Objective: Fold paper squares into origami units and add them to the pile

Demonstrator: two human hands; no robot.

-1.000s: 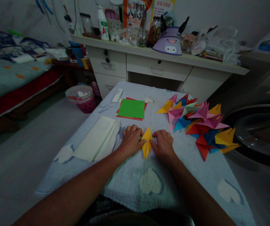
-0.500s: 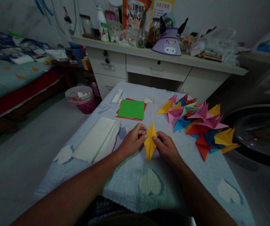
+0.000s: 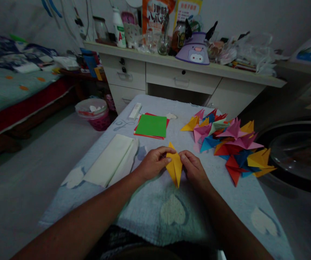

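A yellow folded origami paper (image 3: 175,169), long and diamond-shaped with a crease down its middle, is held up over the cloth-covered table. On its left edge my left hand (image 3: 155,161) pinches it, the index finger lying across the upper part. My right hand (image 3: 193,167) grips the right edge between thumb and fingers. Beyond the hands lies a stack of square paper (image 3: 151,125), green on top with red showing beneath. A pile of folded paper cranes (image 3: 234,137) in pink, yellow, blue, red and pale green spreads to the right.
A folded whitish cloth or paper (image 3: 109,159) lies left of my hands, with a small white box (image 3: 135,111) farther back. Behind the table stands a white desk (image 3: 182,74) with jars and bags on it. A pink bin (image 3: 98,121) is on the floor, and a round-doored machine (image 3: 302,155) stands at right.
The yellow paper has tilted, its top leaning left and its bottom tip swinging right. My left index finger now reaches across its upper part.
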